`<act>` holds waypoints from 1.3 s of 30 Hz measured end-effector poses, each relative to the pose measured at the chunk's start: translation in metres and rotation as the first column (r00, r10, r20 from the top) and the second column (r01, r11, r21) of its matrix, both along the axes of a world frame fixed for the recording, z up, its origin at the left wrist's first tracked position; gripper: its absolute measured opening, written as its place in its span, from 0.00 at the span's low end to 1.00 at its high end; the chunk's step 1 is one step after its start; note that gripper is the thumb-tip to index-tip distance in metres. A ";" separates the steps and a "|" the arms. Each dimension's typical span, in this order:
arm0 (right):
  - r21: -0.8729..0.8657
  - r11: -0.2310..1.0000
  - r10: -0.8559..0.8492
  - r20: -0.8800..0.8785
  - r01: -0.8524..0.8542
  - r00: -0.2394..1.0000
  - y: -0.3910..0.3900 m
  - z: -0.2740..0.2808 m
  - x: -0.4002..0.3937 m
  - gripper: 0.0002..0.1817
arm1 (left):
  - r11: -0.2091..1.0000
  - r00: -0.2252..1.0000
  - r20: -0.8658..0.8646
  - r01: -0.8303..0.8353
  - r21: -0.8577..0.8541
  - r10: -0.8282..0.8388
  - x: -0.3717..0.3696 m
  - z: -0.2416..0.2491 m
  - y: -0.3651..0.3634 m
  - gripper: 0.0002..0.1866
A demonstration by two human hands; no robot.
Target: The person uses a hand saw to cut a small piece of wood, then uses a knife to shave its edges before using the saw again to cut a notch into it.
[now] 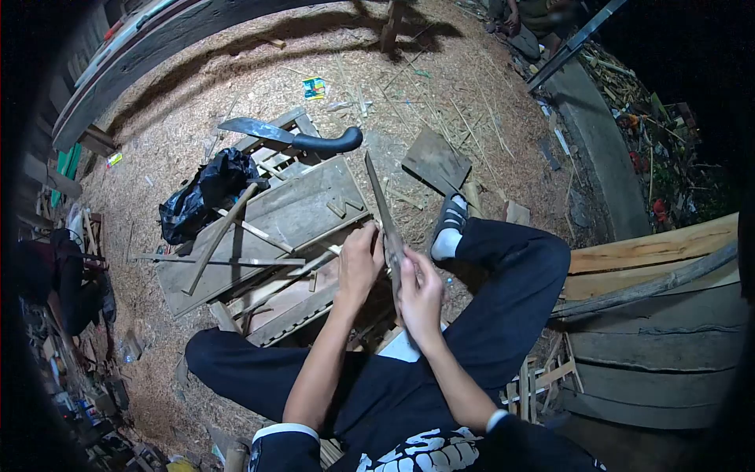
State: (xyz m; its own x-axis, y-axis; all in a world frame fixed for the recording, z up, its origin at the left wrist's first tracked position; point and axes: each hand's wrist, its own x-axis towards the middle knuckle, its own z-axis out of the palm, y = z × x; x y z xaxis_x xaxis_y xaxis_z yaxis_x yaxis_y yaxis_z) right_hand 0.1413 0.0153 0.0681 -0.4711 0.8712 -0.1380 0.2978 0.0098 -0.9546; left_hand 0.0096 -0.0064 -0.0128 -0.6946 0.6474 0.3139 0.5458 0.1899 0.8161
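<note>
A seated person in dark trousers held a long, thin, flat strip [383, 206] upright over the lap. The right hand [420, 293] closed its fingers around the strip's lower end; the left hand [359, 263] curled against its left edge just above, fingers bent together. The strip rose past both hands, tapering to a point. Beyond lay rough grey wooden planks [292, 208] and slim sticks on a floor of pale sawdust. A crumpled black plastic bag [203, 194] sat at the planks' left. Farthest, a curved machete [289, 135] with a black handle rested on the wood.
</note>
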 end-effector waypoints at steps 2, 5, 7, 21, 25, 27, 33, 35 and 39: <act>-0.005 1.000 -0.012 -0.058 0.012 0.998 -0.007 -0.006 0.001 0.19 | 1.000 1.000 0.007 -0.004 -0.008 0.004 0.001 -0.006 -0.001 0.06; -0.081 0.996 -0.029 -0.057 0.024 0.998 -0.012 -0.013 0.020 0.20 | 1.000 1.000 0.024 -0.010 0.025 0.010 -0.002 -0.005 0.005 0.06; -0.019 0.999 -0.033 -0.078 0.031 0.996 -0.001 -0.015 0.000 0.21 | 1.000 1.000 0.026 -0.003 0.013 0.003 0.001 -0.001 0.001 0.06; -0.209 0.978 -0.072 -0.246 0.020 0.967 0.012 0.017 0.007 0.20 | 0.998 0.977 0.212 -0.035 0.050 0.023 -0.001 0.011 -0.012 0.11; -0.153 0.987 0.014 -0.227 -0.050 0.974 0.011 0.011 0.004 0.20 | 0.980 0.970 0.225 -0.128 0.155 0.091 -0.004 0.036 -0.024 0.13; -0.039 0.996 0.072 -0.240 -0.084 0.968 0.011 0.007 0.000 0.20 | 0.981 0.996 0.066 -0.077 0.176 0.066 -0.011 0.054 -0.035 0.12; 0.298 0.930 0.255 -0.104 -0.215 0.961 0.017 0.026 -0.029 0.17 | 0.958 0.969 -0.125 -0.181 0.221 0.212 -0.026 0.103 -0.069 0.10; 0.552 0.782 0.363 -0.026 -0.290 0.931 0.022 0.019 -0.042 0.17 | 0.949 0.953 -0.178 -0.199 0.245 0.246 -0.031 0.112 -0.083 0.11; 0.608 0.658 0.500 0.090 -0.445 0.862 0.029 0.011 -0.073 0.17 | 0.945 0.906 -0.302 -0.234 0.228 0.297 -0.043 0.117 -0.107 0.12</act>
